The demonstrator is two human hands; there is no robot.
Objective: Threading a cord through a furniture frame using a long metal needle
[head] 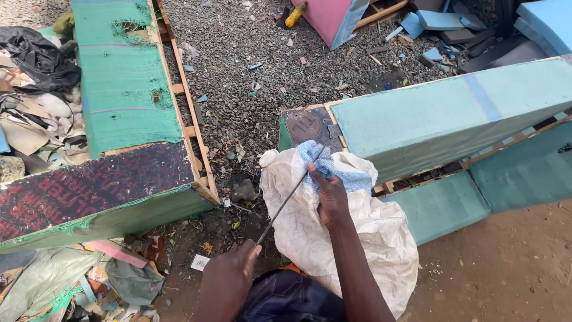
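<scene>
Head view, looking down over the person's lap.

Left hand (229,275): closed in a fist round the near end of a long thin metal blade (290,195). The blade runs up and away from this hand on a slant, its far tip reaching the blue cloth (330,170). Gripping at the very end likely gives the longest free length of blade to work along.

Right hand (329,194): fingers curled shut, pinching the blue cloth against the far part of the blade. The cloth is bunched above and beyond this hand, with some hanging to its right. Judged: cloth wrapped round the metal so the fingers do not meet the bare edge.

Both hands work over a white sack (357,238) spread across the knees; it lies under the right hand and right of the left hand, probably as a lap cover.

Surroundings: a foam-padded wooden frame (453,113) stands just beyond the right hand, its corner close to the cloth, so little room that way. A second frame with green foam and a dark printed panel (95,185) lies well to the left of the left hand. Between the two frames is open gravel ground (250,77), strewn with scraps; the blade points roughly into that gap. Foam offcuts (441,21) lie far beyond, to the right.
</scene>
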